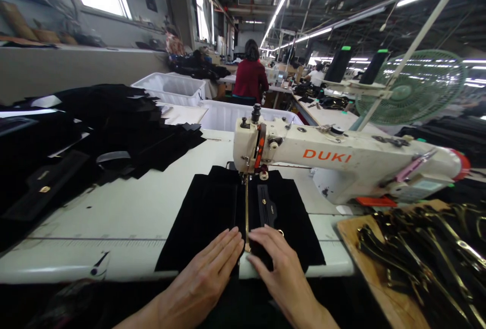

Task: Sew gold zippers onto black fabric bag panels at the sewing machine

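Black fabric point(205, 207) lies under the sewing machine's needle area point(246, 173), spread over the table's front edge. A gold-toothed zipper point(246, 207) runs along its middle from the presser foot towards me. My left hand point(212, 263) rests flat on the fabric left of the zipper, fingers straight and side by side. My right hand point(279, 260) is beside the zipper's near end, its fingers curved and its thumb apart. A black patch with a small gold fitting point(265, 201) sits on the fabric right of the zipper. Part of a gold ring point(281, 233) shows by my right fingers.
Black fabric pieces point(106, 131) are piled at the left. A wooden tray point(364, 253) of black, gold-toothed zippers point(429, 253) stands at the right. White bins point(170, 86), a green fan point(410, 88) and thread cones point(337, 64) are behind. A person in red point(250, 78) sits further off.
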`<state>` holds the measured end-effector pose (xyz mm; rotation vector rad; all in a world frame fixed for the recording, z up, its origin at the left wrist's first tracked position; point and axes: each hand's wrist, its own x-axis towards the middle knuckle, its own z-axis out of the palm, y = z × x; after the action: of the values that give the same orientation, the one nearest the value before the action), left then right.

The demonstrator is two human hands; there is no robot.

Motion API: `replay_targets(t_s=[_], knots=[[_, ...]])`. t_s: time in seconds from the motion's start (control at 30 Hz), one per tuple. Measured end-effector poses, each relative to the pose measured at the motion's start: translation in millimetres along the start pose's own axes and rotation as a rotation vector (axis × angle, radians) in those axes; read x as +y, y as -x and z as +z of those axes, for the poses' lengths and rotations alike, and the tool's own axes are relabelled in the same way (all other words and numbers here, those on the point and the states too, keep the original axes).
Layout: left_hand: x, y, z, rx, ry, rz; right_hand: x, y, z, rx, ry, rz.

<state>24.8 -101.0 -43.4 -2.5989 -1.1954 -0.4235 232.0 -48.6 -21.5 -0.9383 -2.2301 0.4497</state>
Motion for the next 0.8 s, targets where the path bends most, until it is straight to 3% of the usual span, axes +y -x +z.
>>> replay_targets(t_s=[0.07, 0.17, 0.37, 0.53, 0.8], knots=[[-0.8, 0.1, -0.9, -0.022, -0.001, 0.010, 0.0, 3.8, -4.0, -0.027, 0.033, 0.069], [-0.7, -1.1, -1.6, -0.019, 0.010, -0.001, -1.5, 6.2, -3.6, -0.060, 0.098, 0.018], [-4.2, -4.4, -1.5, 0.079, 0.164, -0.063, -3.8, -3.2, 11.3, 0.087, 0.020, -0.098], [-12.1, -6.6, -15.3, 0.043, 0.255, -0.068, -1.1, -10.4, 14.6, 0.101, -0.060, -0.100], [-29.1, -26.1, -42.0, 0.131, 0.256, -0.005, 36.5, -6.7, 31.2, 0.139, 0.137, -0.351]])
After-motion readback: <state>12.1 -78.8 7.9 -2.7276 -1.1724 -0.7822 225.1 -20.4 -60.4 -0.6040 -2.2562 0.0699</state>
